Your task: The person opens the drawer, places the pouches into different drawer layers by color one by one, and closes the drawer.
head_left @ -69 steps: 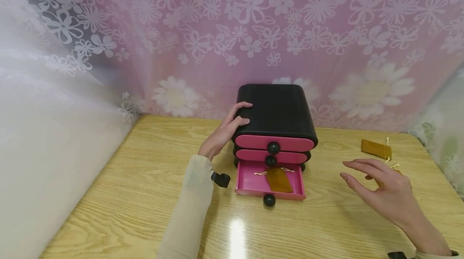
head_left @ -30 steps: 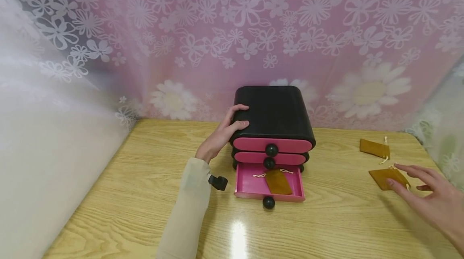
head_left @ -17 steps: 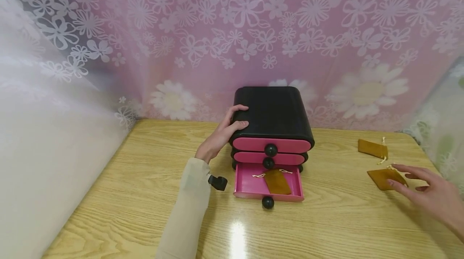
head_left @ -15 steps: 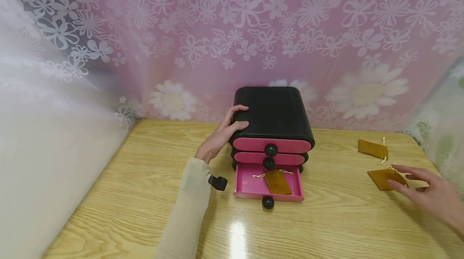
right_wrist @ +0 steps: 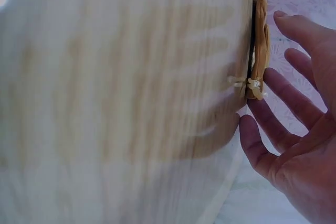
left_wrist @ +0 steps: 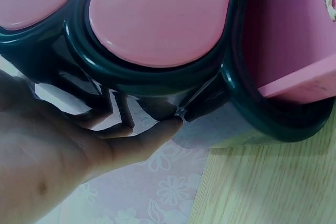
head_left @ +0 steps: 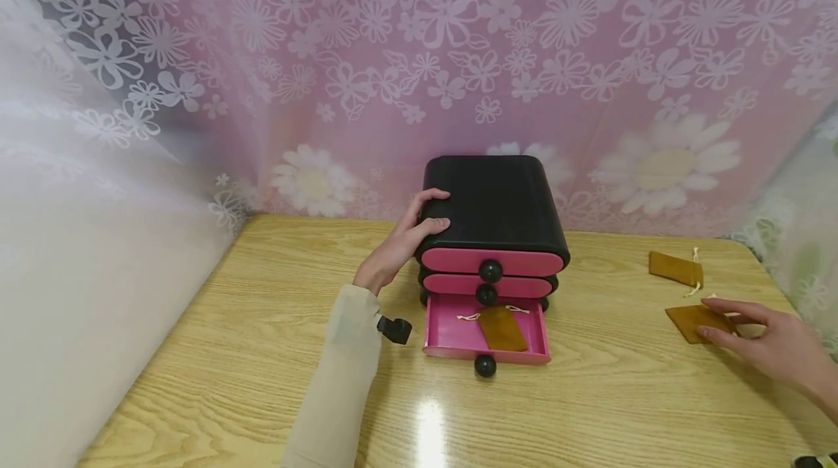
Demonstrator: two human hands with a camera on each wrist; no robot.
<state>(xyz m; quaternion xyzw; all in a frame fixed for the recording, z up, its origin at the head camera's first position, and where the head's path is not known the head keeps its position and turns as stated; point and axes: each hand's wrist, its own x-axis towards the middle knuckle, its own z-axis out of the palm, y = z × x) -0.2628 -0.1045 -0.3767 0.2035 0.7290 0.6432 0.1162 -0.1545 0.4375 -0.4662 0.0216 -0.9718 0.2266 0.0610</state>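
My left hand (head_left: 396,246) rests on the left edge of a small black drawer cabinet (head_left: 494,199), thumb and a fingertip on its top. In the left wrist view, fingers (left_wrist: 152,137) lie against the cabinet's side. The cabinet's bottom pink drawer (head_left: 452,333) is pulled out, with a mustard drawstring pouch (head_left: 502,328) lying in it. At the right, my right hand (head_left: 769,337) is low over a second drawstring pouch (head_left: 689,322) on the table, thumb and fingers apart at its edges. The right wrist view shows that pouch (right_wrist: 259,51) edge-on beside the spread fingers.
A third mustard pouch (head_left: 674,268) lies farther back on the wooden table (head_left: 262,351). The two upper drawers (head_left: 452,260) are closed, with round black knobs. A pink flowered curtain (head_left: 366,89) hangs behind the table.
From beside the cabinet, my right hand has moved right to the nearer pouch and lowered over it. My left hand has stayed on the cabinet.
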